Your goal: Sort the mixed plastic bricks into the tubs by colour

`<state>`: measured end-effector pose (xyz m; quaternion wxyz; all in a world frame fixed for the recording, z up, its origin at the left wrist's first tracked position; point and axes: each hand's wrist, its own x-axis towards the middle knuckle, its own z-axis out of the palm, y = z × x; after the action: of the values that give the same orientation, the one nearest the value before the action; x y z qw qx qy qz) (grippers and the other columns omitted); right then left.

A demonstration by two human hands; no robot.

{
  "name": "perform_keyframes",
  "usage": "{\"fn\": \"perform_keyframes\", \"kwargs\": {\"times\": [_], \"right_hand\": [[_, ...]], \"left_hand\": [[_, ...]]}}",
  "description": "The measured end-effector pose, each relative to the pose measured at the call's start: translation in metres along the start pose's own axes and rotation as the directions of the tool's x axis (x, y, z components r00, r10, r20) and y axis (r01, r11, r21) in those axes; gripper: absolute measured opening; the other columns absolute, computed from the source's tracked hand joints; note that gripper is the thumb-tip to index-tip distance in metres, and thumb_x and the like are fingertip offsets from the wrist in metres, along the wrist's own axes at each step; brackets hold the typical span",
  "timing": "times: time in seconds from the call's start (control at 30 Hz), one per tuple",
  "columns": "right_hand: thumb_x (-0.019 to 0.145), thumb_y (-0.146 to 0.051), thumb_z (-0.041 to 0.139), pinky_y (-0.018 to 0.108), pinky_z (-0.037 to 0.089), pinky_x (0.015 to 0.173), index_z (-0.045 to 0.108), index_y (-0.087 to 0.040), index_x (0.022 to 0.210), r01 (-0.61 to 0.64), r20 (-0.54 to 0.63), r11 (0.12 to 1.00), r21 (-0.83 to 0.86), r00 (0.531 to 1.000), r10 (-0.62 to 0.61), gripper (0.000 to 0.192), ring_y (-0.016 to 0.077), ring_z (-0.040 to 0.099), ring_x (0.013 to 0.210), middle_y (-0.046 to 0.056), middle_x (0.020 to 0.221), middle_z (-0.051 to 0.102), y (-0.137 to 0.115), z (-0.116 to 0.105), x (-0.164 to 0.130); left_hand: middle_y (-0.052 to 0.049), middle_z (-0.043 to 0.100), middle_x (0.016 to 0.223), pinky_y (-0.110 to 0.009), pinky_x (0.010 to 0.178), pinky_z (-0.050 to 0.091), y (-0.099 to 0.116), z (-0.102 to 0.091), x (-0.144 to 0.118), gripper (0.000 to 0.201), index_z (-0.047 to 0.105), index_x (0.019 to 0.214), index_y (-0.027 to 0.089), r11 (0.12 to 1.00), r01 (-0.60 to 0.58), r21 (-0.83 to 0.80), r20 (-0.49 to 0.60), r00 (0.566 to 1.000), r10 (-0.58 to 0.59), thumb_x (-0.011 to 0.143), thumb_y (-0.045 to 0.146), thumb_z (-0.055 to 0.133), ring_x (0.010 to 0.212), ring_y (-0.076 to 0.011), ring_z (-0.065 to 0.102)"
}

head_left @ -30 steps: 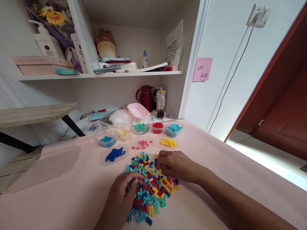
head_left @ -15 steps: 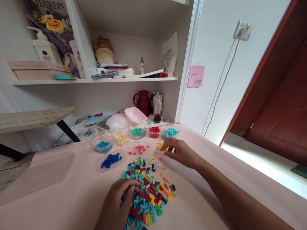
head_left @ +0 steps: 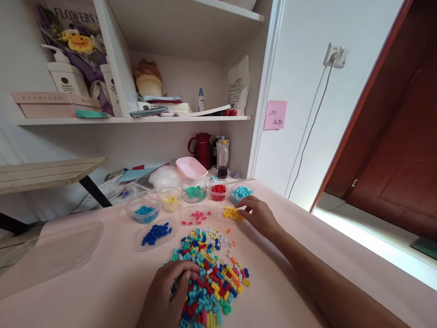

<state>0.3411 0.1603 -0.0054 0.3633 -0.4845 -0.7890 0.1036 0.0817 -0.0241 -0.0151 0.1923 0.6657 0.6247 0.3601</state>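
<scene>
A heap of small mixed toy building bricks (head_left: 208,278) lies at the table's middle. My left hand (head_left: 172,287) rests on its left edge, thumb and curled fingers together; whatever is between them is hidden. My right hand (head_left: 259,216) reaches over the right side of a shallow clear tray of yellow bricks (head_left: 231,212). Its fingers are bent and apart, with no brick visible in them. Beside that tray are pink bricks (head_left: 198,217) in another clear tray, and dark blue bricks (head_left: 157,233) fill one farther left.
Behind stand clear tubs with blue (head_left: 144,210), pale yellow (head_left: 170,200), green (head_left: 194,193), red (head_left: 218,191) and light blue bricks (head_left: 241,193). A pink basin (head_left: 191,168), red jug (head_left: 204,150) and bottle (head_left: 223,159) are farther back. A clear lid (head_left: 54,250) lies left.
My right hand has drawn slightly right, uncovering more of the yellow bricks. My left hand stays on the heap. The camera view has tilted up slightly.
</scene>
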Motion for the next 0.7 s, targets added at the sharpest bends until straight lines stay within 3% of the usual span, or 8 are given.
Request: {"fn": "perform_keyframes", "kwargs": {"times": [0.17,0.27,0.33,0.4,0.53,0.7], "right_hand": [[0.080,-0.027,0.059,0.030,0.049,0.067,0.069,-0.027,0.099,-0.010,-0.041,1.000,-0.022,0.999,0.009,0.022,0.0150,0.061,0.066,0.004,0.099,0.065,-0.002,-0.003,0.001],[0.083,-0.029,0.054,0.029,0.048,0.065,0.070,-0.025,0.095,-0.005,-0.049,1.000,0.017,0.999,0.006,0.020,0.0157,0.061,0.067,0.003,0.093,0.067,-0.015,-0.011,-0.002],[0.084,-0.030,0.052,0.028,0.048,0.061,0.070,-0.024,0.091,-0.004,0.021,0.996,0.085,1.000,0.002,0.020,0.0149,0.062,0.064,0.002,0.088,0.069,-0.029,-0.017,-0.007],[0.085,-0.030,0.051,0.026,0.047,0.059,0.070,-0.023,0.089,0.002,0.162,0.987,0.160,0.986,-0.028,0.021,0.0133,0.062,0.060,0.002,0.084,0.070,-0.045,-0.023,-0.013],[0.083,-0.028,0.055,0.023,0.044,0.057,0.071,-0.022,0.086,0.053,0.480,0.974,0.219,0.863,-0.155,0.018,0.0131,0.062,0.061,0.000,0.073,0.069,-0.065,-0.030,-0.022],[0.077,-0.021,0.060,0.022,0.044,0.057,0.071,-0.021,0.083,0.039,0.670,0.969,0.245,0.715,-0.199,0.013,0.0128,0.062,0.063,0.000,0.075,0.069,-0.063,-0.036,-0.023]], "left_hand": [[-0.002,0.073,0.086,-0.025,0.078,0.052,-0.002,0.002,0.000,0.030,0.069,0.092,0.026,1.000,0.013,-0.015,-0.010,1.000,-0.013,0.089,0.040,0.043,0.086,-0.0182,0.068],[-0.002,0.073,0.087,-0.026,0.079,0.052,-0.001,0.003,0.000,0.029,0.069,0.091,0.026,0.999,0.018,-0.038,-0.018,1.000,-0.019,0.089,0.040,0.043,0.085,-0.0183,0.068],[-0.002,0.073,0.087,-0.027,0.079,0.052,0.001,0.002,0.000,0.029,0.070,0.090,0.026,0.999,0.017,-0.051,-0.036,0.999,-0.018,0.089,0.039,0.044,0.085,-0.0187,0.068],[-0.003,0.073,0.087,-0.028,0.080,0.052,0.004,0.001,-0.001,0.028,0.070,0.089,0.025,0.998,0.017,-0.055,-0.043,0.999,-0.020,0.088,0.038,0.045,0.086,-0.0195,0.068],[-0.004,0.073,0.089,-0.030,0.081,0.051,0.010,-0.001,-0.003,0.027,0.070,0.091,0.025,0.997,0.043,-0.067,-0.014,0.999,-0.044,0.089,0.037,0.046,0.088,-0.0207,0.067],[-0.004,0.073,0.090,-0.030,0.079,0.051,0.010,-0.002,-0.003,0.027,0.070,0.093,0.024,0.994,0.037,-0.102,0.005,0.999,-0.037,0.090,0.036,0.046,0.089,-0.0206,0.067]]}}
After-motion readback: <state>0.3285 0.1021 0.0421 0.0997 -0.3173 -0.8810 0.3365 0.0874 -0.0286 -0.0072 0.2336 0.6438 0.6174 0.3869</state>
